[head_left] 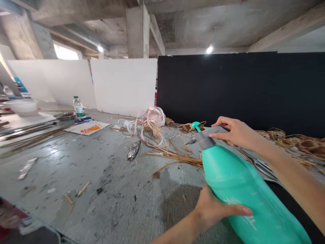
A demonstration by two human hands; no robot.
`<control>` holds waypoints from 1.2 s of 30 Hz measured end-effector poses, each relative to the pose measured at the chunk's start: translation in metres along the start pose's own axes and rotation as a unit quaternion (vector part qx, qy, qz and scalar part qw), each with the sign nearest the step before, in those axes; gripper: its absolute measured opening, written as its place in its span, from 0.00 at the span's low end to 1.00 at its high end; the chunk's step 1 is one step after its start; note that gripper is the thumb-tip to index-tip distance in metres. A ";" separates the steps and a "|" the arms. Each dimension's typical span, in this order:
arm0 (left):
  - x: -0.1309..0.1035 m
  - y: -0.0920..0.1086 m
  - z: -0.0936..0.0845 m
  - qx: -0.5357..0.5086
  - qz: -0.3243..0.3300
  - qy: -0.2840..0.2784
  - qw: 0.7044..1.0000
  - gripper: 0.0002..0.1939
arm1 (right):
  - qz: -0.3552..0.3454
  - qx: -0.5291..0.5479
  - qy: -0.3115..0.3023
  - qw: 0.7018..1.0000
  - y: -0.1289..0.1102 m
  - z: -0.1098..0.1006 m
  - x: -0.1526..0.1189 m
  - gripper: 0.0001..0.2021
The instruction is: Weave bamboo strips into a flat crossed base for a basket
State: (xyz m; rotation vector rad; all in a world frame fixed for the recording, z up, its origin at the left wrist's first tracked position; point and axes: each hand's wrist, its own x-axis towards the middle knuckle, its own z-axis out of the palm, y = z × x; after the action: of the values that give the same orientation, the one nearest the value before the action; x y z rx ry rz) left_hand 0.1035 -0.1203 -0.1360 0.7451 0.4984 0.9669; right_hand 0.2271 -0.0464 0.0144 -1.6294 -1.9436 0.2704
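Teal spray bottle [228,176] is lower right of frame, tipped at a slant, nozzle [190,141] aimed left. Left hand [209,206] has its thumb stretched across the belly, other fingers mostly hidden, while the right hand [236,132] pinches the grey handle [217,130] between thumb and fingers. That body looks smooth and fat, so if the left palm slips, I reckon the weight all hangs off the handle. An accidental squeeze might also wet the pink bag [154,116] and dark-framed glasses [133,151] mid-frame. Loose straw strips [177,157] sit just beside the bottle's neck, easy to snag. Woven pieces [304,144] crowd the right edge, and a black panel [241,88] walls off the upper right.
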 end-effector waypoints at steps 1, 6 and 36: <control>0.001 0.003 -0.002 0.008 0.008 -0.014 1.000 0.41 | -0.002 0.000 -0.003 1.000 -0.002 0.002 0.003 0.13; 0.002 0.007 -0.011 0.033 0.037 -0.059 0.997 0.37 | -0.019 -0.014 -0.014 1.000 -0.011 0.016 0.018 0.12; -0.001 0.007 -0.015 -0.022 0.117 0.015 0.993 0.45 | -0.050 -0.120 -0.055 0.990 -0.056 0.038 0.059 0.10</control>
State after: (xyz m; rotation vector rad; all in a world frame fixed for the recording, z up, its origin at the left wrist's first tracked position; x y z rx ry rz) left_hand 0.0889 -0.1129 -0.1405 0.7620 0.4201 1.2045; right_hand 0.1547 0.0047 0.0294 -1.6907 -2.2052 0.0921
